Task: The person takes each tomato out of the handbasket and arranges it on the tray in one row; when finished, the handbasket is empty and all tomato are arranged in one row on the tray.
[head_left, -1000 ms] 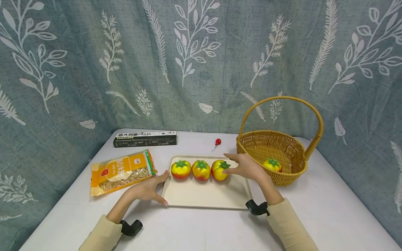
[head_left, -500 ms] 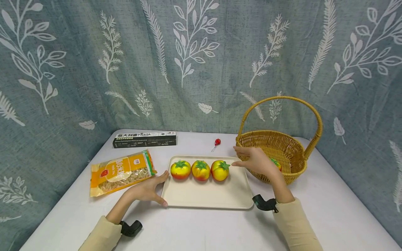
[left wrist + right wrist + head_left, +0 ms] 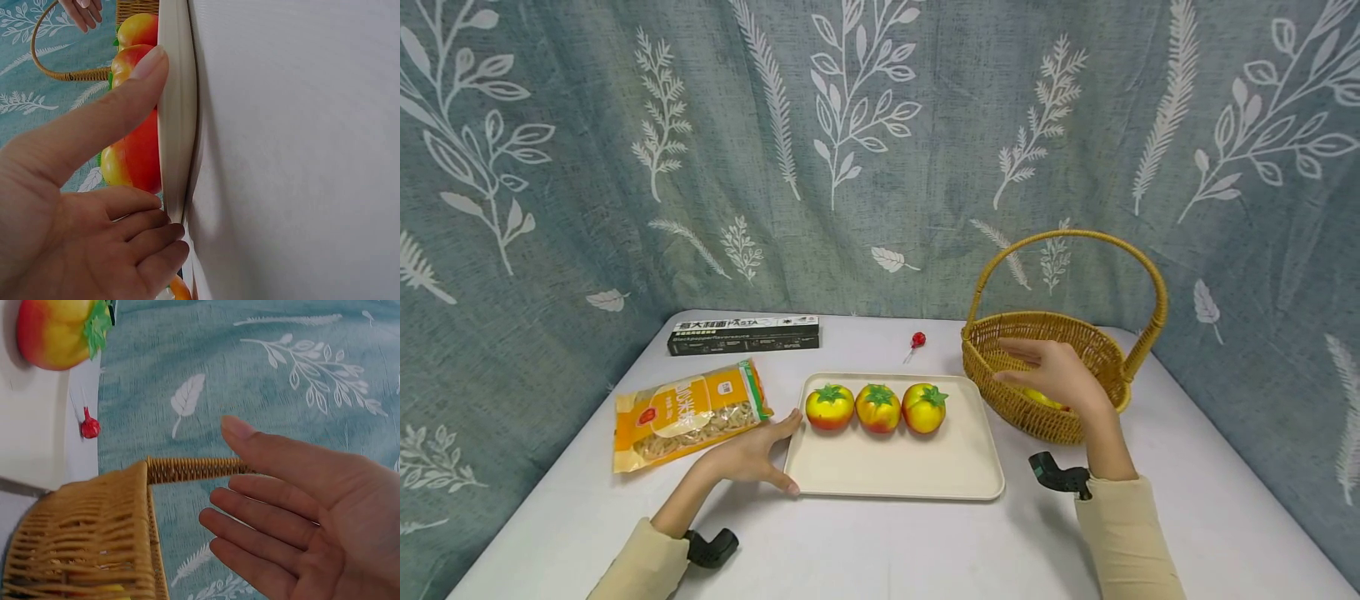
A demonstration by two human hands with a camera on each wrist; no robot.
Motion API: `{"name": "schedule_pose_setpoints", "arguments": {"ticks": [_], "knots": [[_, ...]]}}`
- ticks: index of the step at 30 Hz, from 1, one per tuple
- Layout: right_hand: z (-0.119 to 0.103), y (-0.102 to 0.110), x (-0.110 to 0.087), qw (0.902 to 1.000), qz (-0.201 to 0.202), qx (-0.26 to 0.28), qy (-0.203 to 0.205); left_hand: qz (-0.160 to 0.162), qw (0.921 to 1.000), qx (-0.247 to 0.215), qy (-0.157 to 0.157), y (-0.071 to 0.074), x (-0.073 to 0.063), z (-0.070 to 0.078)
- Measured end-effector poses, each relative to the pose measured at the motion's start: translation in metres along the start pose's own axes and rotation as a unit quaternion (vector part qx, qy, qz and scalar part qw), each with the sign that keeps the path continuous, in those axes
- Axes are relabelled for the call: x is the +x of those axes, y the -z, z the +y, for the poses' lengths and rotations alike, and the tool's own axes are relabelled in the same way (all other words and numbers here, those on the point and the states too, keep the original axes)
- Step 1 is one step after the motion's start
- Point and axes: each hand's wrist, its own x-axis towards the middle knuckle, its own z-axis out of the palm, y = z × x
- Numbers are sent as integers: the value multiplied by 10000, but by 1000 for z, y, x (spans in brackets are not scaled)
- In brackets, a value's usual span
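My left hand [image 3: 748,454] rests against the left edge of a cream tray [image 3: 895,471], fingers and thumb spread along its rim. Three yellow-and-red tomatoes with green leafy tops stand in a row on the tray: a left tomato [image 3: 830,410], a middle tomato [image 3: 877,410] and a right tomato [image 3: 924,410]. Over the woven basket [image 3: 1011,410] hovers my right hand [image 3: 1056,379], its fingers extended and holding nothing. Another tomato [image 3: 1043,400] lies inside the basket, partly hidden behind that hand. The right wrist view shows the right palm [image 3: 350,531] beside the basket handle [image 3: 194,469].
An orange pasta bag [image 3: 688,412] lies left of the tray, just beyond the left hand. Behind it is a black pasta box [image 3: 745,336]. A red lollipop [image 3: 918,340] lies behind the tray. The basket's tall handle [image 3: 1071,233] arches above its opening.
My right hand has moved from beside the right tomato on the tray rightward to above the basket. The left hand stays at the tray edge, and the tomatoes have kept their places.
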Motion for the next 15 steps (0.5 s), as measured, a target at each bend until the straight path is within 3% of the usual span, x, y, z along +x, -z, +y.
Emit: {"name": "schedule_pose_setpoints", "arguments": {"ticks": [15], "knots": [[40, 17, -7, 9985, -330, -191, -386, -51, 9999, -109, 24, 1, -1, 2]]}}
